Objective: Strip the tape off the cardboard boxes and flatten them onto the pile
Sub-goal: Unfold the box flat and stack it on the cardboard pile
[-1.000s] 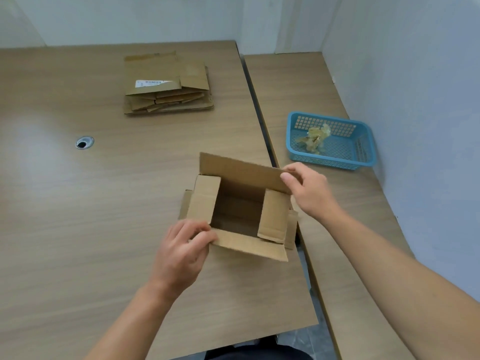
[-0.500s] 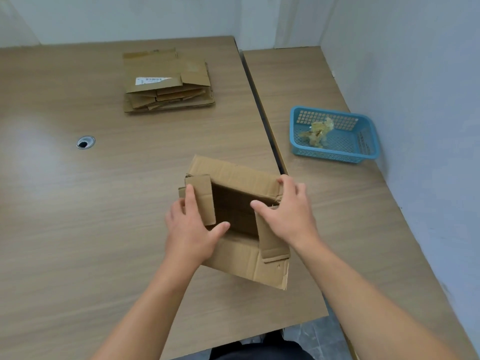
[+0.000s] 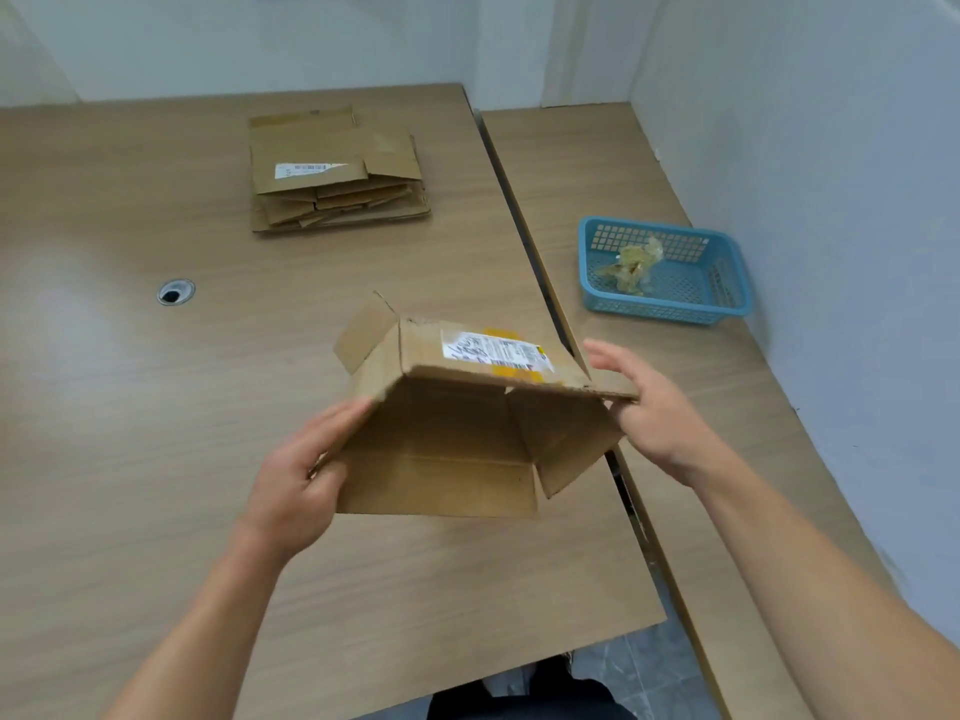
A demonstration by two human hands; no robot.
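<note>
An open cardboard box (image 3: 457, 433) is held above the table, tipped so its open mouth faces me. Its top side carries a white shipping label (image 3: 493, 350) with yellow marks. My left hand (image 3: 296, 475) grips the box's left wall, fingers outside and thumb at the flap edge. My right hand (image 3: 649, 407) touches the right flap with straight, spread fingers, the flap edge lying between fingers and thumb. The pile of flattened boxes (image 3: 332, 168) lies at the far middle of the table.
A blue plastic basket (image 3: 665, 309) holding crumpled tape (image 3: 631, 262) stands on the right table by the wall. A narrow gap (image 3: 519, 215) separates the two tables. A round cable hole (image 3: 175, 292) sits at the left. Walls close the far and right sides.
The box, resting on the table with its flaps up before, has been lifted and tipped toward me. My hands have moved from its flaps to its left and right sides.
</note>
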